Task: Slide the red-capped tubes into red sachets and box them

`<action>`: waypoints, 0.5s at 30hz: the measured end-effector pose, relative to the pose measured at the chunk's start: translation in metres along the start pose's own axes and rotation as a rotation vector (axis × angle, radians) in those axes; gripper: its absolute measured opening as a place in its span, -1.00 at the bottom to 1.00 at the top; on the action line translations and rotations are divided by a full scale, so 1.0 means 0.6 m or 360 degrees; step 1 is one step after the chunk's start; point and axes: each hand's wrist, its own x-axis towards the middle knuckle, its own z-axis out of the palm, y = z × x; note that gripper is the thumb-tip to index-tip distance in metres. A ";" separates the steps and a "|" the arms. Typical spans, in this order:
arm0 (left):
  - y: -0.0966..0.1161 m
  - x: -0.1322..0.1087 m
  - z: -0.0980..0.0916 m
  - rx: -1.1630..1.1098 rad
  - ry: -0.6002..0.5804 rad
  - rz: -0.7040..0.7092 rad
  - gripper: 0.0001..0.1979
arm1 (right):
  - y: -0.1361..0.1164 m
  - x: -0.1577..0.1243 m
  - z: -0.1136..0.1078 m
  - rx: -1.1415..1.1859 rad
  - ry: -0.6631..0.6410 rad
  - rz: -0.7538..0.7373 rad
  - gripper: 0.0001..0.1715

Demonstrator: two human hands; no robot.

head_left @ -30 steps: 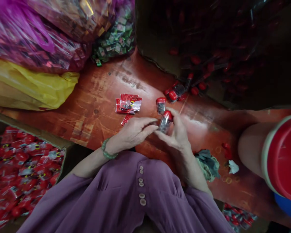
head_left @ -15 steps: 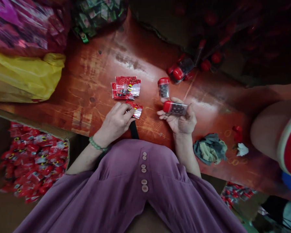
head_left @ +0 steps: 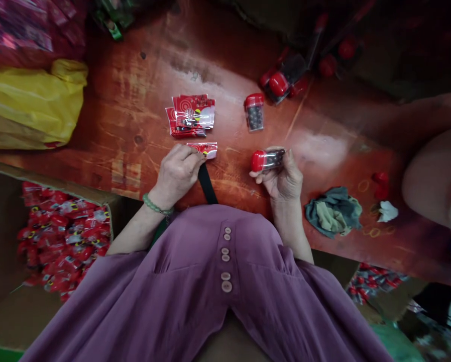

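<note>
the left hand [head_left: 178,171] is curled with knuckles up, thumb and forefinger pinched on the near edge of a small red and clear plastic sachet [head_left: 206,149] that lies flat on the worn reddish wooden table [head_left: 142,90] just ahead of the fingers. a green bead bracelet [head_left: 155,206] circles that wrist. the right hand [head_left: 284,178] has its fingers closed round a small clear plastic bottle with a red cap [head_left: 266,160]. the bottle is held on its side above the table, cap pointing left, with dark round bits showing through its wall. the two hands are near each other but apart, and a black strap [head_left: 207,183] runs between them over the table edge.

beyond the left hand lies a short stack of red printed sachets [head_left: 191,115]. beside the stack, beyond the right hand, sits a second red-capped clear bottle [head_left: 254,110]. farther back, a cluster of red-capped bottles [head_left: 286,80] lies at the edge of the dark area. right of the right hand rests a crumpled grey-green cloth [head_left: 334,213], with a small white scrap [head_left: 386,211] past it.

a yellow plastic bag [head_left: 29,100] lies at the far left. a cardboard box of red sachets [head_left: 60,241] sits below the table on the left. another person's bare knee [head_left: 431,176] shows at the right edge. the person's purple buttoned garment [head_left: 225,301] fills the foreground.
</note>
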 end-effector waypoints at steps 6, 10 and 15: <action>-0.007 -0.017 -0.007 -0.0028 0.0093 -0.0110 -0.75 | -0.002 -0.013 -0.001 0.0129 -0.0070 -0.0068 -0.44; -0.006 -0.020 -0.011 -0.0078 0.0001 -0.0144 -0.76 | 0.013 -0.023 0.014 0.0108 -0.0190 -0.0083 -0.49; -0.011 -0.019 -0.014 -0.0162 0.0147 -0.0213 -0.82 | 0.058 -0.040 0.053 -0.0084 -0.0378 0.0022 -0.50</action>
